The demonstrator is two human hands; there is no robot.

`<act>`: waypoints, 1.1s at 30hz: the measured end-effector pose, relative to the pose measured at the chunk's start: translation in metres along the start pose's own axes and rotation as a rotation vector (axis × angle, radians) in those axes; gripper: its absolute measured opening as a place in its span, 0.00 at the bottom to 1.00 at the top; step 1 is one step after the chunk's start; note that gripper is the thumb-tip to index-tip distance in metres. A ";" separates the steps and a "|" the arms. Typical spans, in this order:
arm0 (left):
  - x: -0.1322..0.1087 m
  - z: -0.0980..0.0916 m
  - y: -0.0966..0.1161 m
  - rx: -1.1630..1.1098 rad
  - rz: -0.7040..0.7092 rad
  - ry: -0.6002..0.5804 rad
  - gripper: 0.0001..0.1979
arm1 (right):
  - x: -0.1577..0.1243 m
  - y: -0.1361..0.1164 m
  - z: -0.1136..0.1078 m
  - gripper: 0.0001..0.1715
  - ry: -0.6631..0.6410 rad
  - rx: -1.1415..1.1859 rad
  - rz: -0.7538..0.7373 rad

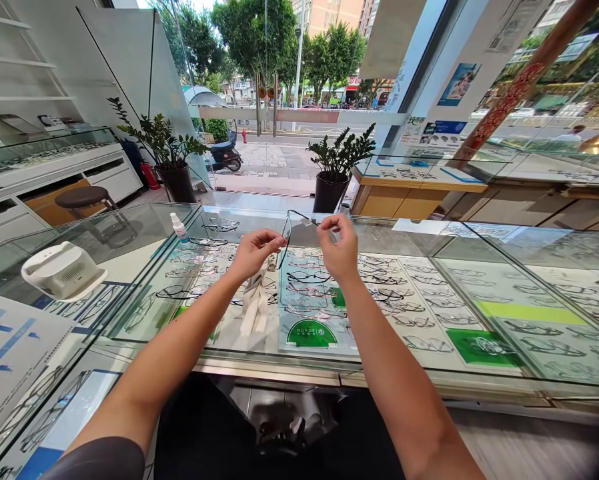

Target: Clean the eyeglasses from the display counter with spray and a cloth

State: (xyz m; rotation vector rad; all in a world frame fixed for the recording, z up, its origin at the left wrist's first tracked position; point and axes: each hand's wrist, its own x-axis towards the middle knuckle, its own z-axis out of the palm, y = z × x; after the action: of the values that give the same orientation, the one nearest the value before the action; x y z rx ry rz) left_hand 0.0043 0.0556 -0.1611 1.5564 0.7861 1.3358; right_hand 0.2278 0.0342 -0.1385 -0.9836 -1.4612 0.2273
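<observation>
Both left hand (252,255) and right hand (341,250) hold eyeglasses (288,231) in pinched fingers (270,247)

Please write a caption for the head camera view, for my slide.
Left hand and right hand hold a pair of glasses above a glass display counter with many eyeglass frames.

Doorway: A dark-potted leafy plant (162,143) stood left of the glass doors (303,115), and a second leafy plant (338,163) stood right of them.
Left wall: A red fire extinguisher (149,176) stood near the first plant.
Seat: A round brown stool (82,197) stood beside the white cabinet (113,179).
Street: A motor scooter (224,156) stood near a red hydrant (244,137), with trees (252,40) beyond.
Right window: A blue poster (458,85) hung near a reddish-brown column (522,87).
</observation>
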 end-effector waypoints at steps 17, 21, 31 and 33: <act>-0.004 0.001 0.004 0.058 0.039 -0.020 0.22 | -0.021 -0.011 0.019 0.25 -0.033 -0.274 -0.190; -0.006 0.003 0.006 0.060 0.043 -0.037 0.21 | -0.021 -0.007 0.021 0.30 -0.012 -0.306 -0.187; -0.007 0.006 0.009 0.087 0.047 -0.042 0.21 | -0.022 -0.007 0.021 0.32 -0.016 -0.308 -0.170; -0.008 0.007 0.009 0.091 0.054 -0.050 0.21 | -0.022 -0.007 0.021 0.32 -0.015 -0.309 -0.171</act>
State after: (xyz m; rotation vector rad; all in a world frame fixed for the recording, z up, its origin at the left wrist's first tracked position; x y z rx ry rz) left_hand 0.0086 0.0439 -0.1562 1.6867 0.7890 1.3106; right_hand 0.2024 0.0241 -0.1539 -1.0966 -1.6149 -0.1203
